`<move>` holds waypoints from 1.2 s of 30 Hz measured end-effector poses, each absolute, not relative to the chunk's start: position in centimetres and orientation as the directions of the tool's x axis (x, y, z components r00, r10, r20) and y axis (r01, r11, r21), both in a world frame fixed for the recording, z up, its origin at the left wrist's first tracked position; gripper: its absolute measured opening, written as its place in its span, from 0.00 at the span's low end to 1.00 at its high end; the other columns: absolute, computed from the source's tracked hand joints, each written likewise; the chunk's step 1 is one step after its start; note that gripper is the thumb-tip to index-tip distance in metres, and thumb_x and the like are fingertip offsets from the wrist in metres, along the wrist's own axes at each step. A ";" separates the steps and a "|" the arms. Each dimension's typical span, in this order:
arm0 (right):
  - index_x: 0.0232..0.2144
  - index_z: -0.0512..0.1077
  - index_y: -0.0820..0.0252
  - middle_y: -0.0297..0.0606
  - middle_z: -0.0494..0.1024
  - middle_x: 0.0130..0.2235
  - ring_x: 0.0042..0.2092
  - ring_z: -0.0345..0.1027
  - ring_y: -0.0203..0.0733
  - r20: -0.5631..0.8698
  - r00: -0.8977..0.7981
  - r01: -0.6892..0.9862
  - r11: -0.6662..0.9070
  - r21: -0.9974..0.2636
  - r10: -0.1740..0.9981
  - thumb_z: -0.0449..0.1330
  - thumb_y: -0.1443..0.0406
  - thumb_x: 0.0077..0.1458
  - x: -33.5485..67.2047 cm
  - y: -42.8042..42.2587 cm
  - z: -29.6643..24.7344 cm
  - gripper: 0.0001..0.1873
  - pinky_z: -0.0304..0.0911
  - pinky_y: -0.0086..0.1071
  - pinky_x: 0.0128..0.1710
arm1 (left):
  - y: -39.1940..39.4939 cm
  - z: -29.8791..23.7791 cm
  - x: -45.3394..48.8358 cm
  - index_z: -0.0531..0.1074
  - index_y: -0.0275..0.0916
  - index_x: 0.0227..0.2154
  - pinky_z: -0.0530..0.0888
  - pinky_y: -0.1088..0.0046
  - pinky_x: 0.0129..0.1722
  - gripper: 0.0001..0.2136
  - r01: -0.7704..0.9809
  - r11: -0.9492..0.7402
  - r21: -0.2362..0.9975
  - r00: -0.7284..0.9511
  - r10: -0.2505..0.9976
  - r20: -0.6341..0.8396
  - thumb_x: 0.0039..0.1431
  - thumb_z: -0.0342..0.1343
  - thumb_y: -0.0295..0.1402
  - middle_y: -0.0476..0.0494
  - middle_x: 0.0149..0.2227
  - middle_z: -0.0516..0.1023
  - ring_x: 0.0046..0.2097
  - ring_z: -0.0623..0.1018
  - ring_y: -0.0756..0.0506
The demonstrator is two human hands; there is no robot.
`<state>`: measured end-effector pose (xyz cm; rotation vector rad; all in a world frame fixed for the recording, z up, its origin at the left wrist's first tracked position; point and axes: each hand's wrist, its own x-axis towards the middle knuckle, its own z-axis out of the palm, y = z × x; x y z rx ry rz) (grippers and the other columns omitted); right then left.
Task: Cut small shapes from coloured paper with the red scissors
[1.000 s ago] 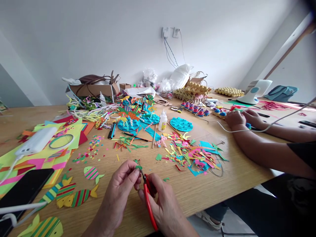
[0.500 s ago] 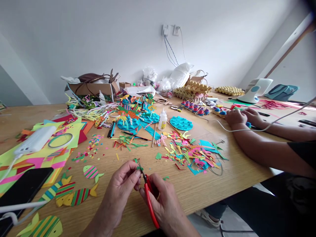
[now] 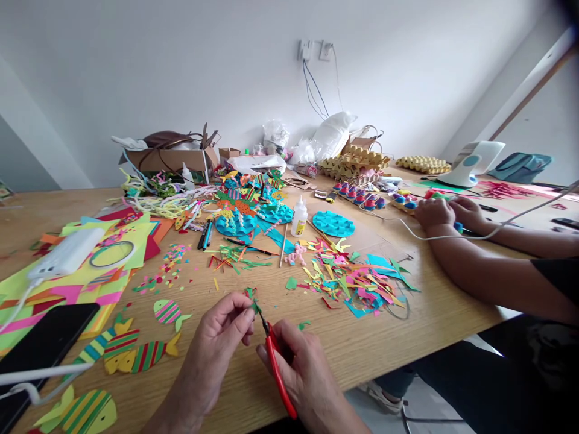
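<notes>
My left hand [image 3: 216, 343] pinches a tiny green paper piece [image 3: 254, 306] between thumb and fingers. My right hand [image 3: 302, 374] grips small red-handled scissors [image 3: 277, 367], whose blades meet the green piece just above the wooden table [image 3: 362, 349]. Both hands sit close together near the table's front edge. Striped paper fish [image 3: 136, 352] lie to the left of my hands, and a further fish [image 3: 166, 312] lies just above them.
A heap of coloured paper scraps [image 3: 357, 283] lies right of centre. A glue bottle [image 3: 298, 218], blue paper discs [image 3: 333, 223], pens and a cardboard box [image 3: 167, 158] sit further back. A black phone [image 3: 43, 346] and power bank [image 3: 67, 253] lie left. Another person's arms [image 3: 479, 265] rest on the right.
My hands and the scissors have barely shifted, staying joined on the green piece. The view has tilted slightly. The other person's hands stay in place.
</notes>
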<state>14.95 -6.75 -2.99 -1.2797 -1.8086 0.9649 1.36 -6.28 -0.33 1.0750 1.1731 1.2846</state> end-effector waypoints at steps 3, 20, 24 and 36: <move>0.18 0.54 0.57 0.27 0.54 0.18 0.21 0.47 0.32 0.101 -0.255 0.443 0.209 -0.871 0.962 0.54 0.60 0.48 15.0 -6.7 -3.1 0.15 0.44 0.25 0.20 | -6.3 -0.4 1.2 0.70 0.39 0.23 0.66 0.79 0.26 0.05 -0.111 0.015 0.994 -0.052 0.998 -0.021 0.52 0.55 0.32 0.53 0.20 0.67 0.25 0.65 0.51; 0.17 0.53 0.57 0.27 0.55 0.17 0.21 0.46 0.32 0.076 -0.285 0.452 0.203 -0.869 0.956 0.54 0.57 0.48 15.2 -6.6 -3.2 0.16 0.43 0.26 0.20 | -6.2 -0.7 0.8 0.71 0.39 0.26 0.67 0.78 0.26 0.05 -0.156 0.032 0.987 -0.083 0.996 -0.045 0.52 0.56 0.35 0.53 0.21 0.69 0.26 0.67 0.50; 0.17 0.54 0.57 0.27 0.55 0.18 0.21 0.47 0.32 0.069 -0.290 0.449 0.199 -0.871 0.955 0.53 0.58 0.48 15.1 -6.5 -3.1 0.15 0.43 0.26 0.21 | -6.3 -0.8 0.9 0.70 0.39 0.25 0.67 0.78 0.27 0.06 -0.147 0.041 0.988 -0.051 0.998 -0.049 0.53 0.56 0.35 0.52 0.22 0.70 0.27 0.67 0.50; 0.19 0.55 0.57 0.28 0.57 0.19 0.22 0.49 0.32 0.043 -0.322 0.445 0.191 -0.875 0.946 0.53 0.61 0.47 15.2 -6.9 -2.8 0.12 0.44 0.26 0.22 | -6.3 -0.3 0.5 0.68 0.39 0.22 0.65 0.78 0.27 0.06 -0.019 0.053 0.998 0.043 0.998 -0.053 0.51 0.54 0.33 0.54 0.20 0.66 0.26 0.65 0.51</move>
